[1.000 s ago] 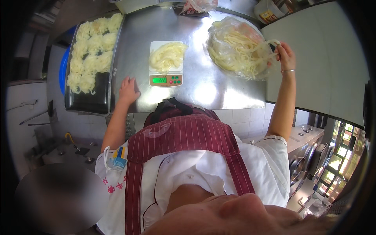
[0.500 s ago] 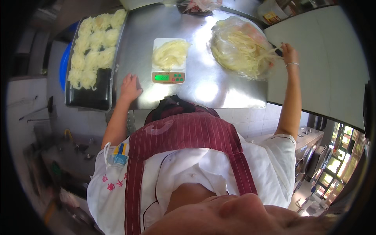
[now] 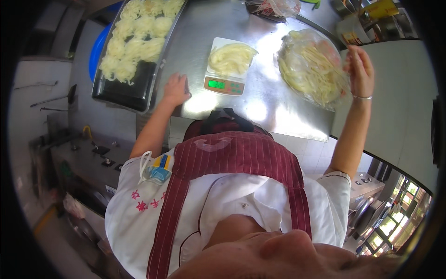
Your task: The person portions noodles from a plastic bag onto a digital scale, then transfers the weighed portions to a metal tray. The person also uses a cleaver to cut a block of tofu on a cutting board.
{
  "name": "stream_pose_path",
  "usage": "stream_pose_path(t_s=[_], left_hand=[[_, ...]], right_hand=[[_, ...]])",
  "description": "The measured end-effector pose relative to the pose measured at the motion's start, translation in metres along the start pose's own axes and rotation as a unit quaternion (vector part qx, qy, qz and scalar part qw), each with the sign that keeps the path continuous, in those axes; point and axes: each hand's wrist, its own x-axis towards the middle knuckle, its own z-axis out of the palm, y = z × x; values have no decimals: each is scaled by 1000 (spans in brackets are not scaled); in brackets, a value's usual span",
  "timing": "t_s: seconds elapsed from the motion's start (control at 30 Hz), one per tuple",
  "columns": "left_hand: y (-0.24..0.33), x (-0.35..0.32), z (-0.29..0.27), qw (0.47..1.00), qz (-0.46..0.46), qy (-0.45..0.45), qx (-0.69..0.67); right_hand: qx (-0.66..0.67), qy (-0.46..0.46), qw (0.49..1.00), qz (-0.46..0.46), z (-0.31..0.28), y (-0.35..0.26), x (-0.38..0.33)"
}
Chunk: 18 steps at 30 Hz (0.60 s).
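Note:
My left hand lies on the steel table with its fingers loosely spread, holding nothing, between a dark tray and a scale. On the white kitchen scale, its display lit green, sits a bundle of flat pale-yellow noodles. At the right, a clear plastic bag lies open around a big heap of the same noodles. My right hand is raised just past the bag's right edge, fingers bent together. Whether a strand is pinched there is too blurred to tell.
The dark tray at the left carries rows of noodle nests, its near end bare. A blue round rim shows beside it. At the back lie a plastic bag with reddish contents and containers. A pale board adjoins the table's right.
My right hand has lifted and drawn away from the noodle heap; the strands it was pulling no longer stretch to it. My left hand stays on the table. The whole view has shifted.

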Motion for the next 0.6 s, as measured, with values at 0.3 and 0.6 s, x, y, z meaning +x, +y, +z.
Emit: stream_pose_path(t_s=[0.3, 0.6], left_hand=[[-1, -2, -1, 1000, -4, 4, -15], [0, -7, -3, 1000, -2, 18, -23]], right_hand=[[-194, -137, 962, -134, 195, 102, -6], [-205, -132, 965, -94, 199, 141, -27]])
